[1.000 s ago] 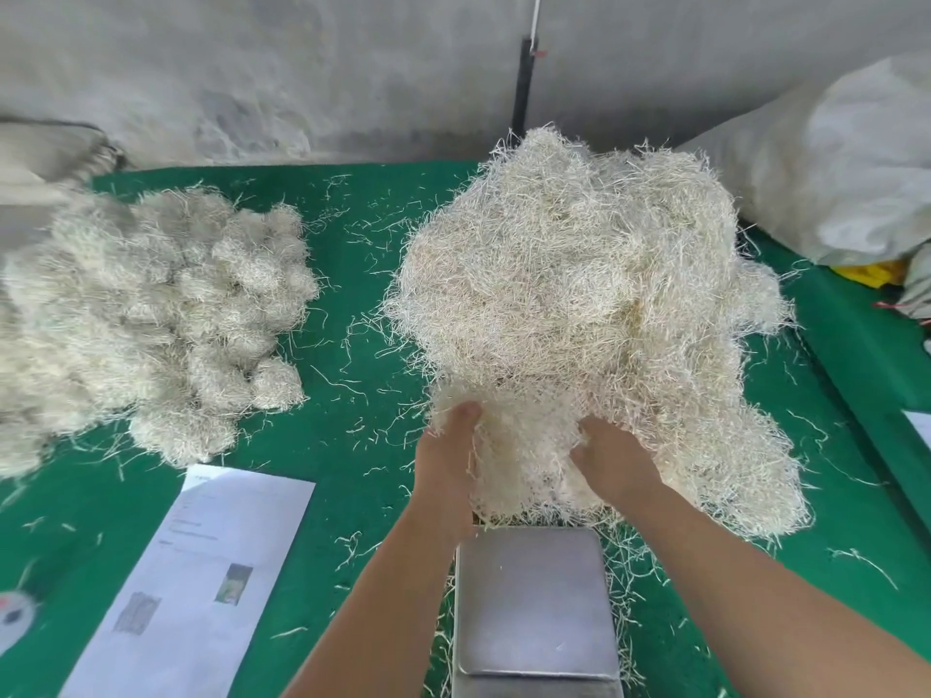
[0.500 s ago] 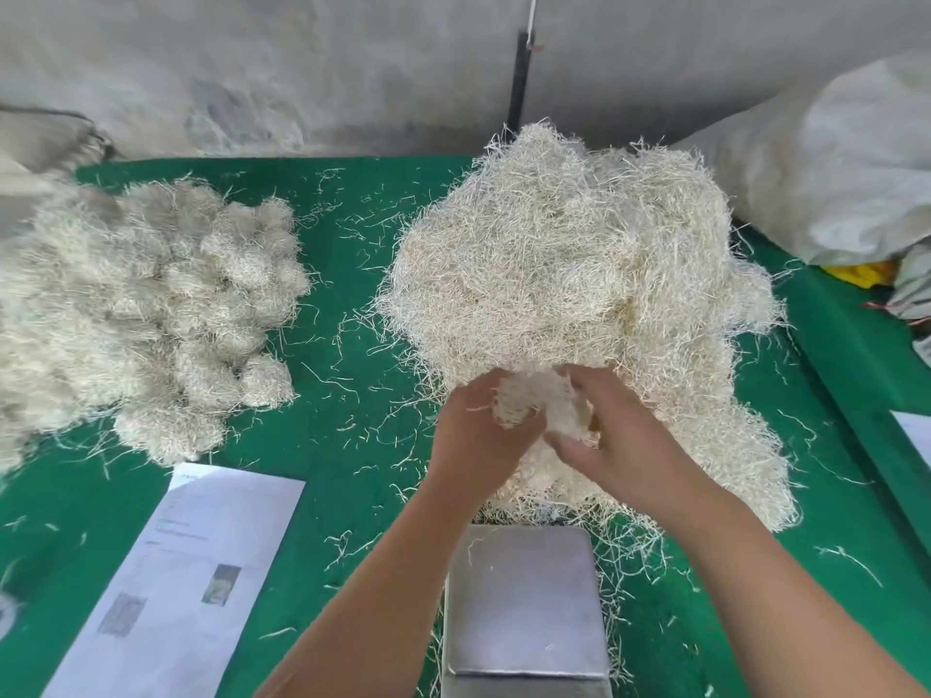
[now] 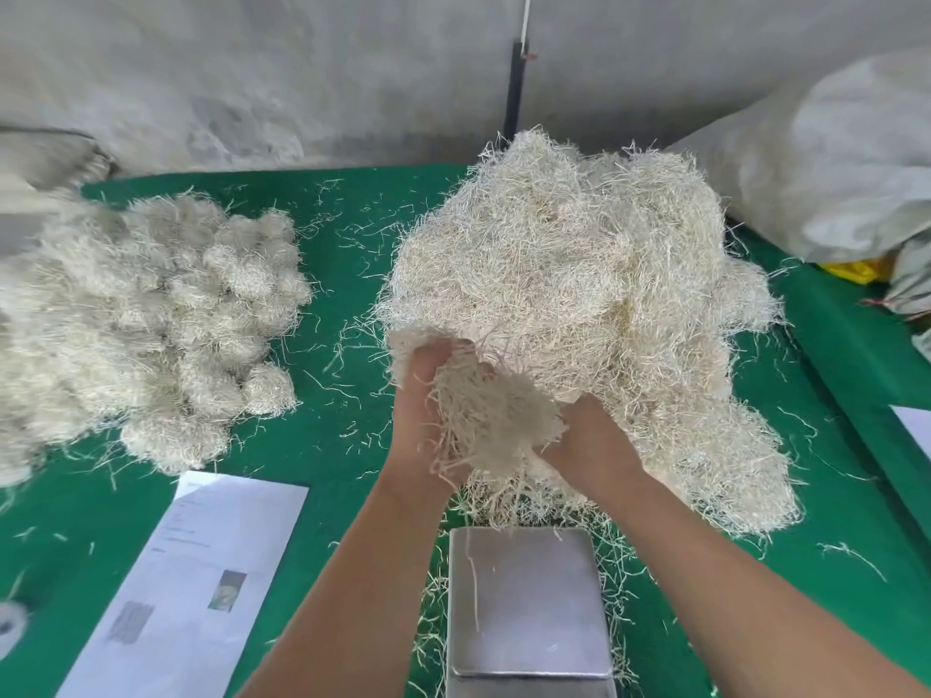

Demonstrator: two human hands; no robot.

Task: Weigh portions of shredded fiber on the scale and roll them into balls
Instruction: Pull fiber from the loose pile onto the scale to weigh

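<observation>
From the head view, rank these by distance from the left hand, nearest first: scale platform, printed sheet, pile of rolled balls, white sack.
1. Scale platform: just below the left hand.
2. Printed sheet: lower left.
3. Pile of rolled balls: far left; close to the sheet, hard to call.
4. White sack: far upper right.

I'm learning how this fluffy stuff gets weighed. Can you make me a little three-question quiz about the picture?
1. True or false: the scale pan already holds a full portion of fiber.
2. Which hands hold the fiber portion? A) left only B) right only C) both
3. Fill in: the finished fiber balls lie to the ___ of the big loose pile.

Key
1. False; only a stray strand or two lies on it.
2. C; the left hand and right hand cup it together.
3. Left.
</observation>
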